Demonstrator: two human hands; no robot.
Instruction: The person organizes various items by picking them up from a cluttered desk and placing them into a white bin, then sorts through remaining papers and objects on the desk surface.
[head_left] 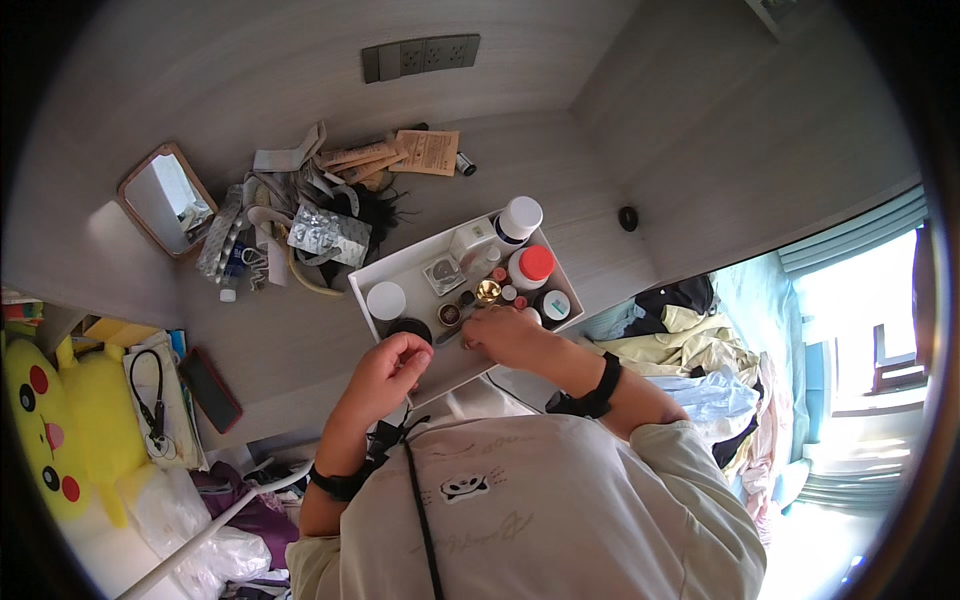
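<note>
A white tray of small containers sits at the desk's near edge. My left hand is at its near left corner, fingers curled together, beside a black round lid or jar. Whatever it pinches, if anything, is hidden. My right hand reaches over the near side, fingers bent down and closed, next to a small grey strip; their tips are hidden. Around them stand a white round lid, a gold-topped item, a red-capped white bottle, a white-capped bottle and a dark jar.
Left of the tray lies a pile with a blister pack, headbands and tan paper packets. A framed mirror leans at the back left. A phone rests at the left edge. Clothes are heaped on the right.
</note>
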